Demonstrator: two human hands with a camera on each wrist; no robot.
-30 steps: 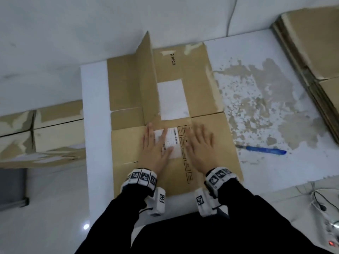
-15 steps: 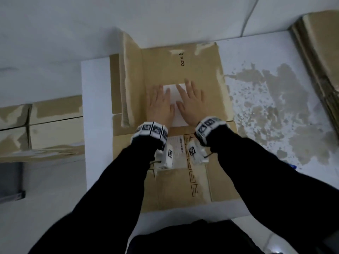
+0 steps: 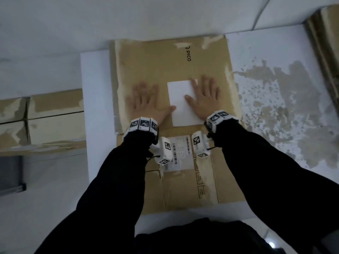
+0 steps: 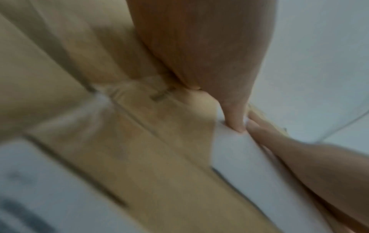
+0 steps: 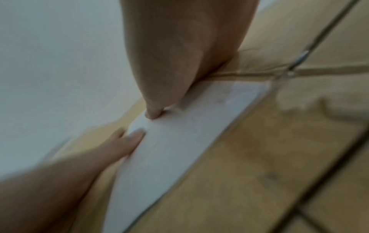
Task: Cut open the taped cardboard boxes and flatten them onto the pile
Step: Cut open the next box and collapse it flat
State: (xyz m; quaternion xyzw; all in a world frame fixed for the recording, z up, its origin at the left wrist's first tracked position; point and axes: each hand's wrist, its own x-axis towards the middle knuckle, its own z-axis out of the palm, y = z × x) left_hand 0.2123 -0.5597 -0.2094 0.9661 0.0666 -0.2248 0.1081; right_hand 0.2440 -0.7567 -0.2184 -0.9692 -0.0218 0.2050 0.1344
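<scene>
**Both hands flat on the opened box**

Head view: a flattened box (image 3: 165, 74) lies on the white bench (image 3: 95, 125), its far edge at the bench's far side and its near edge just short of the person. The left hand (image 3: 146, 103) lies palm down on the far panel, fingers spread and straight, grasping nothing; it is blurred. The right hand (image 3: 203, 99) lies the same way beside it, released, its thumb and first finger on a white label (image 3: 179, 99) that sits between the two hands. The left thumb touches the label's near-left edge. A printed label (image 3: 181, 153) sits on the near panel, between the wrist cameras. More taped boxes (image 3: 45, 116) stand to the left, below bench height. A pile (image 3: 326, 43) of flat cardboard lies at the far right. The bench's right part is scuffed brown.

Left wrist view: blurred. The left hand (image 4: 209, 47) presses on brown cardboard, its thumb tip on the white label's (image 4: 249, 165) edge. The right hand's fingers (image 4: 279, 141) lie flat just beside it.

Right wrist view: also blurred. The right hand (image 5: 179, 55) rests with its thumb tip on the white label (image 5: 179, 149). The left hand's fingers (image 5: 119, 146) reach the label's edge from the lower left.
</scene>
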